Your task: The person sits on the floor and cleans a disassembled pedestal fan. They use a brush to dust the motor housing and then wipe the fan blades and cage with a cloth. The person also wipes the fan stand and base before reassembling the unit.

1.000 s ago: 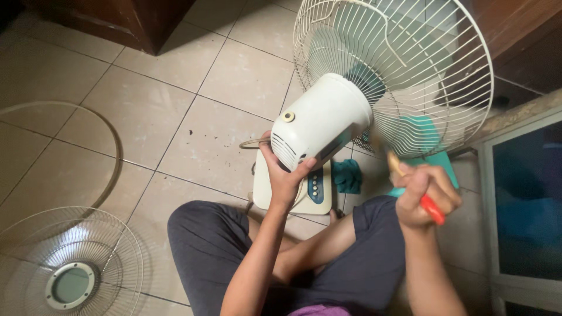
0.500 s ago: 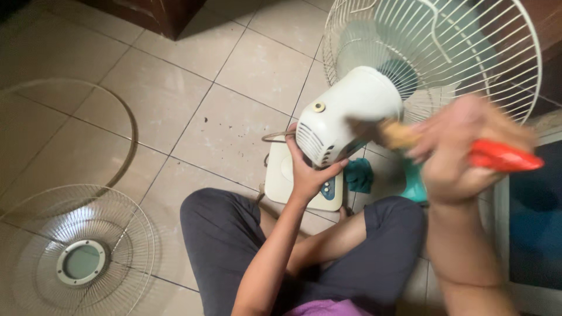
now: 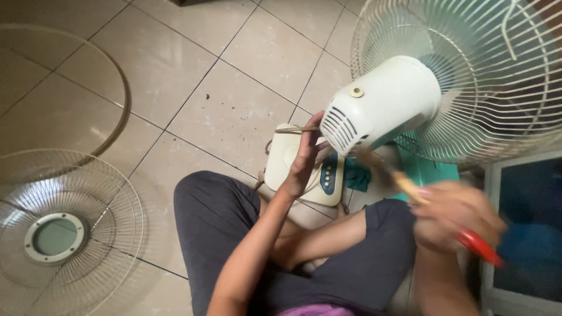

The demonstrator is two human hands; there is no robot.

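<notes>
Tiled floor (image 3: 222, 111) below. Fan (image 3: 445, 93) upright on base (image 3: 293, 161), loose grille (image 3: 58, 234) at left. Left hand (image 3: 305, 158), fingers extended, steadies motor housing (image 3: 380, 105). Right hand (image 3: 453, 213), blurred, fist closed around red-handled brush (image 3: 410, 187), bristles beneath housing.

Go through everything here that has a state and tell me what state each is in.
Fan: tilted, front grille off.
Front grille: detached, flat on floor.
Left hand: open, against the motor housing.
Right hand: closed on brush, blurred.
</notes>
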